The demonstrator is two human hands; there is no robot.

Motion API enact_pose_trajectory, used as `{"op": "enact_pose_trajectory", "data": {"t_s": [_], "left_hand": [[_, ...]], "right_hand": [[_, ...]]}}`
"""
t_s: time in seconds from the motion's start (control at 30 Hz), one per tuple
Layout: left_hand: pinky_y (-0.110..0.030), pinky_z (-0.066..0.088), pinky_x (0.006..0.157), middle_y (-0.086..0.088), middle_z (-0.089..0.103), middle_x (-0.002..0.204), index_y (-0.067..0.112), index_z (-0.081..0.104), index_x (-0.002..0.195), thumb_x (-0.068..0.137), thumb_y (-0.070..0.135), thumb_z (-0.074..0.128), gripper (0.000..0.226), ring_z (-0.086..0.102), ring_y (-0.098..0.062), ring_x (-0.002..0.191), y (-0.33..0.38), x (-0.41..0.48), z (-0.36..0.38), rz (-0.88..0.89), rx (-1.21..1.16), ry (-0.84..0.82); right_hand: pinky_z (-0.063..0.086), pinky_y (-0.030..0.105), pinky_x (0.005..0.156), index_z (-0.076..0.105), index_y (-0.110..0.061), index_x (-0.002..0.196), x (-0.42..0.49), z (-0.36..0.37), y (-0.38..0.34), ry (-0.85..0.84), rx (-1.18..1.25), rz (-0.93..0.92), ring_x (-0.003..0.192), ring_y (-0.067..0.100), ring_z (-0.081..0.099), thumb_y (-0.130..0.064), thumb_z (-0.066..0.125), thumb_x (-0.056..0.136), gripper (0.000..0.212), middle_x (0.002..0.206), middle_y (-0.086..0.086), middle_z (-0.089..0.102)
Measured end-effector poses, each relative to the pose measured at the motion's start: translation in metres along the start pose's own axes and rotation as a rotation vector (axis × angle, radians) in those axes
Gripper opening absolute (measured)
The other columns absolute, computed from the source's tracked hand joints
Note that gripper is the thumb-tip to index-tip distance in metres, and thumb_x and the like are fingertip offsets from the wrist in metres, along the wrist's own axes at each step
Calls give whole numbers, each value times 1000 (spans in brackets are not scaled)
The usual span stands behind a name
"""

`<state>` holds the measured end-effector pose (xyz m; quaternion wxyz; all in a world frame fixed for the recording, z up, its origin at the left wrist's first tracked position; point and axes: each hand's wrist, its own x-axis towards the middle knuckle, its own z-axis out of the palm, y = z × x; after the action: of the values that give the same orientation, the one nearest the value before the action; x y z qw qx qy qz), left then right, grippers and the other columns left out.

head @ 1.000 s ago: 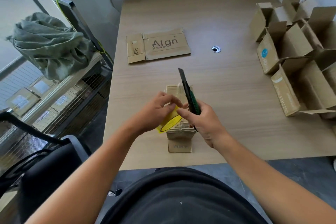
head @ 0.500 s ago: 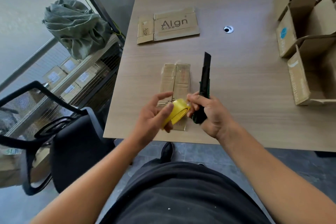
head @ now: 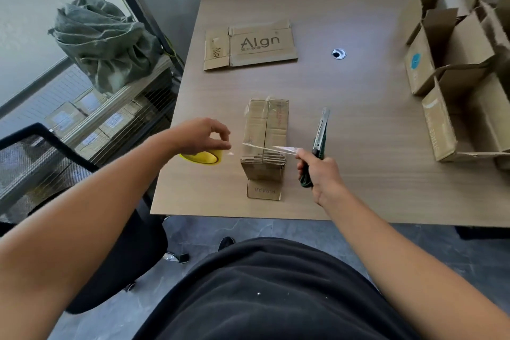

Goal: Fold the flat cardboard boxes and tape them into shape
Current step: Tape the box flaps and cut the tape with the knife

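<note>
Bottom of frame: black shirt [head: 276, 298].

Above it, left of centre: left grip [head: 205, 135], curled down over a yellow roll [head: 202, 157] and pinching its rim, just beside the box [head: 266, 130].

From roll rightward: a clear strip [head: 265, 148], pulled taut across the near part of the box.

At the strip's far end: right grip [head: 317, 171], closed round the green handle of a knife [head: 320, 132] with its blade pointing up and away, and pinching the strip's end between thumb and forefinger.

Between both grips, near the front edge of the desk [head: 358, 188]: the box, taped along its top seam. Red print on top and letters on the near tab, too small to read.

Farther back, centre: a flat box [head: 251, 45], printed "Algn" large on the broad panel and again sideways on the narrow one; small line beneath unreadable. To its right, a round cable hole [head: 339, 54].

Right edge: a cluster of folded boxes [head: 455, 69] with open flaps, a blue round sticker [head: 414, 61] on one, illegible white lettering on another.

Left, off the desk: mesh chair [head: 41, 160], shelf [head: 91, 119] of labelled parcels, green sack [head: 102, 38] on top.
</note>
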<state>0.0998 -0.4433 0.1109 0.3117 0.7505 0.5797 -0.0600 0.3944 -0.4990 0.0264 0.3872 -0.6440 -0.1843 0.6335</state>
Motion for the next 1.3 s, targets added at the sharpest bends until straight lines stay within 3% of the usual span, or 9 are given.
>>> {"op": "enact_pose_trajectory", "data": {"t_s": [0.2, 0.3, 0.43, 0.57, 0.63, 0.8, 1.0, 1.17, 1.3], "left_hand": [[-23, 48, 46, -2, 73, 97, 21, 71, 95, 94, 40, 67, 20, 68, -27, 71, -30, 35, 33, -81, -88, -57], [-19, 41, 36, -8, 71, 88, 20, 67, 89, 95, 42, 65, 23, 60, -24, 54, -39, 41, 51, -107, -137, -47], [-22, 42, 35, -5, 68, 81, 20, 66, 86, 93, 45, 69, 26, 58, -25, 59, -52, 44, 64, -92, -311, -19], [-23, 44, 44, -4, 69, 81, 20, 64, 82, 90, 49, 70, 31, 58, -21, 60, -58, 46, 73, -61, -359, 35], [-27, 44, 52, -6, 71, 88, 17, 66, 86, 91, 46, 70, 30, 57, -18, 62, -56, 46, 78, -35, -397, 57], [-25, 47, 57, 8, 70, 110, 24, 68, 99, 95, 33, 61, 12, 58, -7, 56, -59, 39, 79, 3, -398, 65], [-23, 50, 64, 11, 66, 120, 23, 67, 122, 96, 40, 63, 31, 61, -6, 71, -77, 34, 74, 54, -331, 43], [-33, 58, 73, 6, 73, 103, 29, 70, 107, 96, 42, 60, 20, 63, -10, 62, -76, 39, 65, 61, -115, 16], [-37, 54, 73, 0, 67, 110, 25, 68, 109, 100, 40, 54, 23, 64, -25, 93, -62, 37, 66, 107, 70, 72]], "right_hand": [[47, 30, 55, 71, -7, 92, 20, 20, 23, 37, -91, 119, 54, 17, 58, -25, 70, 95, 19, 66, 5, 68], [43, 30, 52, 65, -4, 104, 19, 23, 27, 166, -174, 169, 52, 18, 51, -19, 69, 96, 18, 67, 6, 60], [49, 36, 58, 52, -19, 95, -10, 29, 4, 383, -479, -203, 64, 26, 61, -43, 62, 95, 26, 75, 2, 57], [42, 36, 66, 52, -20, 94, -46, 77, -9, 163, -851, -524, 82, 23, 58, -49, 50, 101, 29, 89, 2, 59], [42, 37, 91, 62, -10, 106, -55, 105, 1, 53, -1114, -571, 107, 26, 50, -46, 45, 103, 40, 112, 10, 55], [11, 42, 126, 63, -1, 132, -59, 134, 28, 22, -1378, -332, 155, 29, 6, -49, 36, 105, 62, 167, 13, 14], [3, 45, 126, 60, -4, 138, -58, 145, 33, 20, -1459, -232, 156, 30, -9, -45, 30, 107, 60, 170, 13, -2], [16, 48, 122, 39, 4, 150, -62, 156, 26, 68, -1438, -131, 156, 22, -8, -41, 32, 106, 63, 171, 6, -5], [13, 52, 125, 40, 2, 150, -65, 169, 23, 72, -1536, -14, 156, 27, -12, -39, 31, 105, 61, 169, 7, -13]]}}
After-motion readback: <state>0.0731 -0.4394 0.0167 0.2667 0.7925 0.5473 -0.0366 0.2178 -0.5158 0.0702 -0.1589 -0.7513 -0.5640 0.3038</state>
